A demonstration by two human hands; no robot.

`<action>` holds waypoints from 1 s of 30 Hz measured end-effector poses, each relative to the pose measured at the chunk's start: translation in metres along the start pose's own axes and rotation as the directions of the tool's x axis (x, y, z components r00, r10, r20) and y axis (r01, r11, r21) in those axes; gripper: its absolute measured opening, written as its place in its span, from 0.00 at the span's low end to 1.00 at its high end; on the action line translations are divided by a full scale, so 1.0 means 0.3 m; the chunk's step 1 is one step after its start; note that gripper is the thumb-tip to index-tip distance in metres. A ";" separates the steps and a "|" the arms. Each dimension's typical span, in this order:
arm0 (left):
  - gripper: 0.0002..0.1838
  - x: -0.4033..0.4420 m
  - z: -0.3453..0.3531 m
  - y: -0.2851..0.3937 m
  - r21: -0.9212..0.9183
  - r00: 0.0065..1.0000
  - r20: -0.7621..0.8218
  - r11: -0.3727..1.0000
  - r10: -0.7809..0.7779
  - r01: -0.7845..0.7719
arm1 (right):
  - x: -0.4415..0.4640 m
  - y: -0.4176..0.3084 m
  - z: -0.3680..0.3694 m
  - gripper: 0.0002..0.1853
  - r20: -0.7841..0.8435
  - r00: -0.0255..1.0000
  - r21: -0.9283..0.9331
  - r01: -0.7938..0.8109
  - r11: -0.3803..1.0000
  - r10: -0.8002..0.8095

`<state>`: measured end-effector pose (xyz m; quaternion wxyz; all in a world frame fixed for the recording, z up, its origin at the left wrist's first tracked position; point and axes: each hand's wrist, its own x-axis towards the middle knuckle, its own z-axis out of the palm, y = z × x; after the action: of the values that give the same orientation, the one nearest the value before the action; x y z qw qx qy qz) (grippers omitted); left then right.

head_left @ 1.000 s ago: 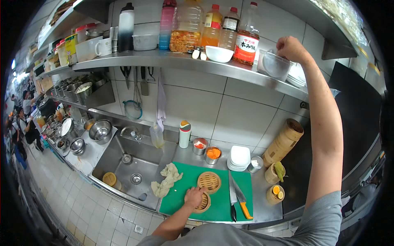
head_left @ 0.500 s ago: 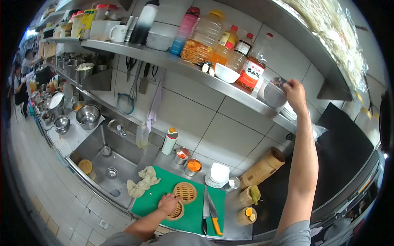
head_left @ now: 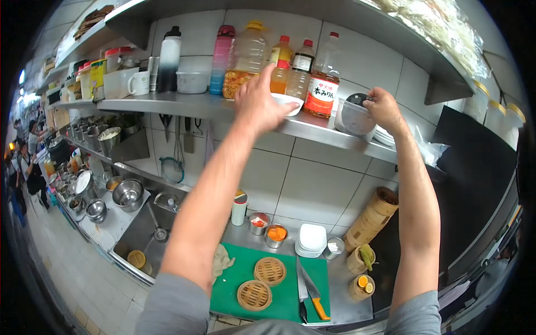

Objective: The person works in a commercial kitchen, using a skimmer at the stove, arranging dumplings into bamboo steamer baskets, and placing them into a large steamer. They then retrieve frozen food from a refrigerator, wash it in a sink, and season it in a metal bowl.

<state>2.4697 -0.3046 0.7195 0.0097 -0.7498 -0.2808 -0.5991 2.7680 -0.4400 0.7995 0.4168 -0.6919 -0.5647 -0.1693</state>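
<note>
My left hand (head_left: pixel 258 107) is raised to the shelf with its fingers spread, right beside a small white bowl (head_left: pixel 290 104). Its thumb is at the bowl, though I cannot tell whether it touches. Farther right, my right hand (head_left: pixel 385 110) has its fingers closed at the rim of a clear plastic container (head_left: pixel 353 119), which holds something dark. Between the two stands a bottle with a red and white label (head_left: pixel 320 96). Below, two round bamboo steamer pieces (head_left: pixel 270 271) lie on a green cutting board (head_left: pixel 229 290).
Two knives (head_left: pixel 310 287) lie on the board's right side. Behind it stand metal cups of cut food (head_left: pixel 276 234) and stacked white plates (head_left: pixel 311 239). A sink (head_left: pixel 134 240) is at left; bamboo steamers (head_left: pixel 373 220) lean at right. Bottles line the steel shelf (head_left: pixel 162 104).
My left hand has left the bamboo steamer on the board and risen to the shelf by the white bowl. My right hand stays at the plastic container. The view has tilted upward.
</note>
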 end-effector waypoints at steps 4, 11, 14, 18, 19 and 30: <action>0.66 0.189 0.135 -0.108 -0.082 0.915 0.385 0.982 -0.125 0.168 | 0.007 0.010 0.001 0.15 -0.056 0.998 -0.123 0.020 0.992 -0.027; 0.71 0.209 0.163 -0.130 -0.045 0.843 0.514 0.976 -0.160 0.213 | -0.036 -0.035 -0.017 0.16 -0.029 0.999 -0.116 0.016 0.993 -0.019; 0.73 0.211 0.180 -0.142 -0.079 0.856 0.500 0.977 -0.132 0.197 | -0.033 -0.023 -0.008 0.15 -0.050 0.998 -0.110 0.039 0.993 -0.045; 0.74 0.225 0.189 -0.128 -0.156 0.846 0.526 0.969 -0.083 0.192 | -0.028 -0.039 -0.025 0.16 0.009 1.000 -0.132 0.010 0.991 -0.009; 0.73 0.233 0.181 -0.112 -0.143 0.823 0.559 0.966 -0.100 0.214 | -0.024 -0.033 -0.019 0.16 -0.001 1.000 -0.130 0.005 0.992 -0.005; 0.68 0.243 0.226 -0.119 0.044 0.839 0.542 0.999 -0.043 0.022 | -0.038 -0.042 -0.001 0.14 -0.060 0.998 -0.030 -0.015 0.999 0.013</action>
<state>2.5240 -0.2210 0.7547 -0.0667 -0.8835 -0.2955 -0.3572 2.7528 -0.4474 0.7965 0.4239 -0.6970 -0.5444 -0.1956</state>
